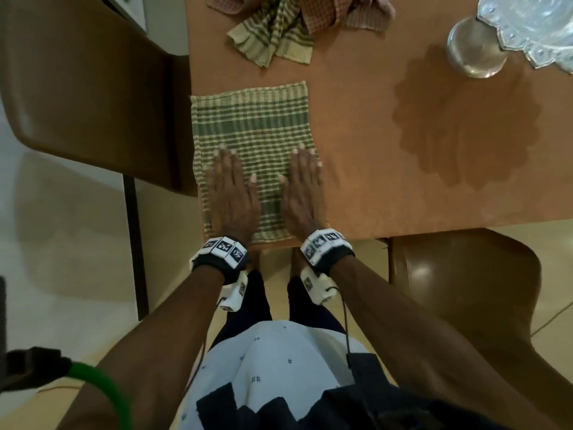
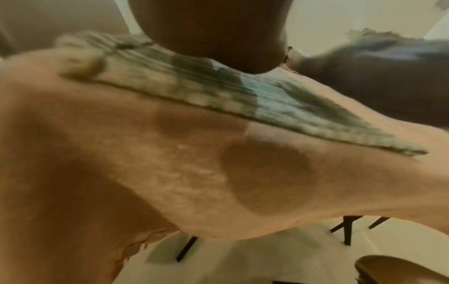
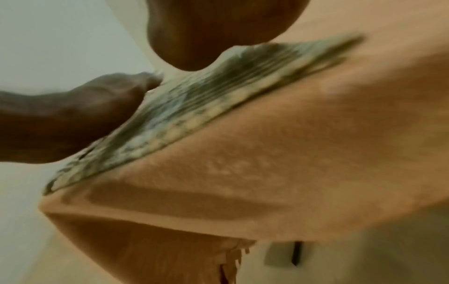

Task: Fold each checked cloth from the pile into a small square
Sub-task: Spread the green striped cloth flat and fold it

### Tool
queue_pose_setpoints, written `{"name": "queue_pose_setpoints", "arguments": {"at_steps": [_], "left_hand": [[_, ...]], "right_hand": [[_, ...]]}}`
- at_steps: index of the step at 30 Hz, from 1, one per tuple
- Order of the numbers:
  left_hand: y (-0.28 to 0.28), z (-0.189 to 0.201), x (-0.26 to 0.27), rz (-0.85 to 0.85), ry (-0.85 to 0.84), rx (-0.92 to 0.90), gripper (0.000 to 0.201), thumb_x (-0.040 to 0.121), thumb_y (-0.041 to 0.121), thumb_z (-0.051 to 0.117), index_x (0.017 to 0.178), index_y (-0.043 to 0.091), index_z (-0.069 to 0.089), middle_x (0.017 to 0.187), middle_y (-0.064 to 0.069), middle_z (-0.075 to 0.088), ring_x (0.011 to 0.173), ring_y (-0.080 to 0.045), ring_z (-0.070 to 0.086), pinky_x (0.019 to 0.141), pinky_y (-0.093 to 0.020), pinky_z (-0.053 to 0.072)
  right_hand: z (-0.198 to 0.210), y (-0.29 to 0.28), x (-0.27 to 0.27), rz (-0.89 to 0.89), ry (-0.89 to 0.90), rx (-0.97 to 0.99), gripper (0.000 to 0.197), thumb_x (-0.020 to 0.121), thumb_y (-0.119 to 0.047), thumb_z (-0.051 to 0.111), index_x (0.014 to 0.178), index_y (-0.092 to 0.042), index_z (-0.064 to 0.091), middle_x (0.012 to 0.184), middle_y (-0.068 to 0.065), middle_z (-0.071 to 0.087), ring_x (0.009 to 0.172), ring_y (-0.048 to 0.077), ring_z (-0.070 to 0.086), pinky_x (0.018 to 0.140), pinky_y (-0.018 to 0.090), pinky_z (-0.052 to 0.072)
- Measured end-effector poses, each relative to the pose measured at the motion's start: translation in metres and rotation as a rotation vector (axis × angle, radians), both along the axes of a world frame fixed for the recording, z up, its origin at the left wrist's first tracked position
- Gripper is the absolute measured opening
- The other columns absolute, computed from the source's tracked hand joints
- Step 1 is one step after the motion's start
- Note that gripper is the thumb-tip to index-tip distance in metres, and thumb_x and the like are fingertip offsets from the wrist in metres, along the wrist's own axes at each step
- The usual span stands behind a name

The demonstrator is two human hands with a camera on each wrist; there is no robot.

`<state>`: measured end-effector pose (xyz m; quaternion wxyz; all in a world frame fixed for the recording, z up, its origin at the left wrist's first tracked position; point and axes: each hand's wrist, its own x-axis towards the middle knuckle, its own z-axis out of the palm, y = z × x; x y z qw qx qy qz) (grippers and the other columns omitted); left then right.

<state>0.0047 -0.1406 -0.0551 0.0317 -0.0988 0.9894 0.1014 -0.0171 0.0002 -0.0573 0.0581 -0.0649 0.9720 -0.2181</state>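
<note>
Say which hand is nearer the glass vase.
Right. The right hand lies flat on the green checked cloth, nearer the glass vase; the left hand presses farther away.

Home dining room: wooden table (image 1: 387, 181), chairs (image 1: 93, 103), crystal glassware (image 1: 477, 48).

Green-beige checked cloth (image 1: 254, 125), orange table (image 1: 356, 169).

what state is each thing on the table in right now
cloth: spread flat at the table's near edge, not yet a small square
pile: crumpled heap at the far edge, unfolded
left hand: flat, palm down on the cloth
right hand: flat, palm down on the cloth
glass: upright, looks empty
table: bears the cloths and glass
</note>
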Motion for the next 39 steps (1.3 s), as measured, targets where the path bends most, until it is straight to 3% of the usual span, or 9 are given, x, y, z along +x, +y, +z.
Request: {"name": "queue_pose_setpoints", "arguments": {"at_steps": [3,9,15,18,23,27,33,37,39], "left_hand": [[0.009,-0.008,-0.002,-0.090,-0.036,0.063,0.060,0.107,0.035,0.026,0.157,0.005,0.014,0.166,-0.013,0.006,0.154,-0.026,0.004,0.124,-0.047,0.007],[-0.022,0.005,-0.017,0.136,0.029,0.101,0.064,0.107,0.045,0.015,0.157,0.006,0.016,0.165,-0.014,0.009,0.154,-0.026,0.004,0.125,-0.045,0.004],[-0.009,0.004,-0.113,0.015,0.058,0.258,0.053,0.108,0.031,0.023,0.156,0.008,0.023,0.165,-0.010,0.015,0.153,-0.024,0.010,0.125,-0.041,0.007],[-0.030,-0.014,-0.114,-0.006,0.029,0.142,0.056,0.107,0.036,0.021,0.157,0.010,0.020,0.166,-0.009,0.012,0.153,-0.025,0.010,0.124,-0.044,0.008],[-0.040,-0.015,-0.105,0.027,0.031,0.060,0.061,0.105,0.047,0.023,0.158,0.016,0.017,0.166,-0.009,0.010,0.153,-0.025,0.007,0.125,-0.045,0.005],[-0.038,-0.013,-0.106,0.031,0.027,0.042,0.062,0.105,0.045,0.023,0.158,0.014,0.016,0.166,-0.011,0.008,0.153,-0.026,0.006,0.124,-0.048,0.007],[-0.039,-0.017,-0.106,0.004,0.011,0.023,0.062,0.105,0.045,0.019,0.158,0.013,0.013,0.166,-0.013,0.007,0.153,-0.028,0.006,0.124,-0.048,0.006],[-0.043,-0.012,-0.106,0.007,-0.002,0.035,0.065,0.104,0.048,0.014,0.158,0.012,0.011,0.166,-0.013,0.004,0.153,-0.028,0.003,0.124,-0.050,0.007],[-0.035,-0.004,-0.096,0.034,0.003,0.043,0.067,0.105,0.048,0.011,0.158,0.008,0.011,0.166,-0.014,0.006,0.153,-0.029,0.004,0.124,-0.051,0.006]], "right_hand": [[-0.002,-0.021,-0.016,0.168,-0.008,-0.032,0.055,0.107,-0.032,0.026,0.156,-0.008,0.020,0.165,0.009,0.012,0.153,0.022,0.004,0.125,0.041,0.002],[0.001,0.023,-0.049,-0.181,-0.022,-0.057,0.060,0.106,-0.041,0.022,0.157,-0.011,0.011,0.166,0.008,0.004,0.153,0.022,-0.003,0.125,0.040,-0.002],[0.006,-0.043,-0.115,0.190,-0.022,-0.086,0.054,0.108,-0.032,0.025,0.156,-0.009,0.019,0.165,0.010,0.011,0.153,0.024,0.003,0.124,0.037,-0.004],[-0.010,-0.029,-0.127,0.235,0.015,-0.019,0.054,0.107,-0.035,0.026,0.156,-0.011,0.023,0.164,0.008,0.016,0.153,0.023,0.009,0.124,0.040,0.003],[-0.016,-0.007,-0.139,0.064,0.054,0.080,0.060,0.104,-0.039,0.019,0.156,-0.010,0.020,0.164,0.007,0.014,0.153,0.021,0.008,0.124,0.037,0.000],[-0.007,-0.012,-0.145,-0.146,0.021,0.026,0.064,0.103,-0.043,0.014,0.157,-0.009,0.014,0.165,0.008,0.008,0.153,0.023,0.002,0.124,0.043,0.002],[-0.010,-0.045,-0.091,0.176,0.020,-0.016,0.056,0.107,-0.036,0.026,0.156,-0.009,0.021,0.164,0.008,0.014,0.153,0.021,0.006,0.125,0.040,0.003],[-0.018,0.016,-0.094,-0.091,0.022,-0.008,0.060,0.105,-0.041,0.016,0.157,-0.011,0.015,0.165,0.007,0.008,0.153,0.021,0.000,0.123,0.034,-0.009],[-0.011,0.029,-0.091,-0.159,0.019,0.018,0.060,0.106,-0.040,0.016,0.158,-0.011,0.010,0.166,0.006,0.003,0.153,0.021,-0.004,0.124,0.037,-0.006]]}}
